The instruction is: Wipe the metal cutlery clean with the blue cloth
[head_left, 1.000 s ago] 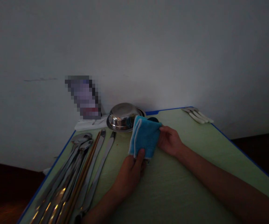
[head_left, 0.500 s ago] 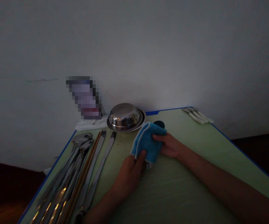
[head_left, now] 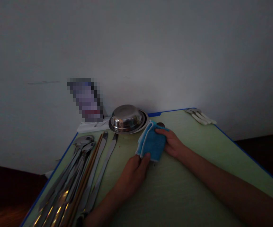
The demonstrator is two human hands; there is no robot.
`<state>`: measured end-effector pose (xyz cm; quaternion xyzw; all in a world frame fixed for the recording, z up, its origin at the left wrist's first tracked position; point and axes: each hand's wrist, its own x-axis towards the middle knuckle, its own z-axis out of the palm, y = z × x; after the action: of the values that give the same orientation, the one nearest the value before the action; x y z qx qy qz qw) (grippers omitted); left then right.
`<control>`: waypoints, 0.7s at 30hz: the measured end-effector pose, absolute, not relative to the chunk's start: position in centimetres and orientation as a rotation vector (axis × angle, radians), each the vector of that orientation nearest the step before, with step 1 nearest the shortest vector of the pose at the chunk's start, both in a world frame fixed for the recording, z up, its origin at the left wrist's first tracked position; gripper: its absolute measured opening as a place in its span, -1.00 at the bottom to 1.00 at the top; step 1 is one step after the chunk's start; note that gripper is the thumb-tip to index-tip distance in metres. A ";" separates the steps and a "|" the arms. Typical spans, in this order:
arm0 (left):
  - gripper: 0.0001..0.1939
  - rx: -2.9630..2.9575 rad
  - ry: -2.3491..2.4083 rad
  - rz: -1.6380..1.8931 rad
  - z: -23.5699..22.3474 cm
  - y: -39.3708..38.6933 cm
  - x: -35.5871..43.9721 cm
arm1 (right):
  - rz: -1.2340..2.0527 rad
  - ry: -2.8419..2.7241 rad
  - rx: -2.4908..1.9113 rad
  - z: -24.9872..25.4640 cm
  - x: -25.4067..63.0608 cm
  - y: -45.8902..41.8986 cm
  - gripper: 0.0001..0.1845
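Observation:
A blue cloth (head_left: 153, 143) with a pale edge is bunched between my two hands above the table. My left hand (head_left: 136, 167) is closed on its lower left part, thumb on top. My right hand (head_left: 171, 142) grips the right side, thumb pressed over the upper edge. Past the cloth's top sticks out a dark rounded end, like a spoon bowl (head_left: 160, 125); the cloth covers the rest of it. Just beyond my hands, an upturned shiny metal bowl (head_left: 127, 118) rests on other metal dishware.
Several metal spoons (head_left: 79, 154), wooden chopsticks (head_left: 89, 171) and two table knives (head_left: 106, 160) lie along the left of the green table (head_left: 198, 176). White-handled forks (head_left: 201, 118) lie at the far right corner. A blurred-out upright panel (head_left: 86, 99) leans against the wall behind.
The cloth has shifted slightly and sits flatter, folded around the dark-ended thing. Both hands have moved a little; the rounded end shows less. The tableware has stayed in place.

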<state>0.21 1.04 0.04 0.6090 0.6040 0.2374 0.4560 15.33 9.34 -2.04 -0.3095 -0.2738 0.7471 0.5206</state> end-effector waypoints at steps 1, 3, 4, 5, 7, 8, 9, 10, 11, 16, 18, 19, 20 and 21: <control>-0.56 1.494 1.477 0.601 0.1 1.0 0.2 | 1.769 -0.658 -0.749 -2.0 15.4 9.4 -0.81; -0.59 1.460 1.444 0.633 0.4 1.1 0.2 | 1.752 -0.649 -0.770 -1.9 15.6 9.5 -0.77; -0.59 1.442 1.428 0.652 0.5 1.1 0.2 | 1.754 -0.642 -0.780 -1.8 15.7 9.5 -0.75; -0.57 1.431 1.421 0.670 0.6 1.1 0.3 | 1.760 -0.633 -0.787 -1.7 15.7 9.5 -0.74; -0.46 1.427 1.440 0.693 0.7 1.1 0.4 | 1.775 -0.617 -0.777 -1.6 15.8 9.6 -0.76; -0.38 1.426 1.455 0.705 0.8 1.1 0.4 | 1.782 -0.610 -0.764 -1.6 15.8 9.6 -0.78; -0.31 1.418 1.466 0.717 0.8 1.1 0.5 | 1.790 -0.600 -0.752 -1.6 15.8 9.5 -0.80; -0.23 1.398 1.466 0.729 0.9 1.1 0.5 | 1.801 -0.588 -0.741 -1.6 15.8 9.5 -0.82; -0.17 1.370 1.456 0.741 0.9 1.1 0.6 | 1.812 -0.577 -0.730 -1.6 15.7 9.4 -0.83; -0.31 1.375 1.363 0.827 0.9 1.2 0.5 | 1.871 -0.586 -0.689 -1.7 15.4 8.9 -0.79; -0.54 1.422 1.386 0.838 0.7 1.1 0.4 | 1.884 -0.611 -0.668 -1.8 15.4 8.8 -0.78; -0.62 1.422 1.413 0.838 0.6 1.1 0.4 | 1.884 -0.622 -0.656 -1.8 15.4 8.8 -0.78; -0.66 1.399 1.441 0.844 0.4 1.0 0.4 | 1.882 -0.629 -0.646 -1.9 15.4 8.8 -0.78; -0.69 1.363 1.462 0.856 0.3 1.0 0.4 | 1.882 -0.633 -0.640 -1.9 15.4 8.9 -0.78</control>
<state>0.37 1.00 0.26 0.5551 0.5953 0.3483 0.4649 15.40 8.85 -1.89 -0.2649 -0.2622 0.7794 0.5036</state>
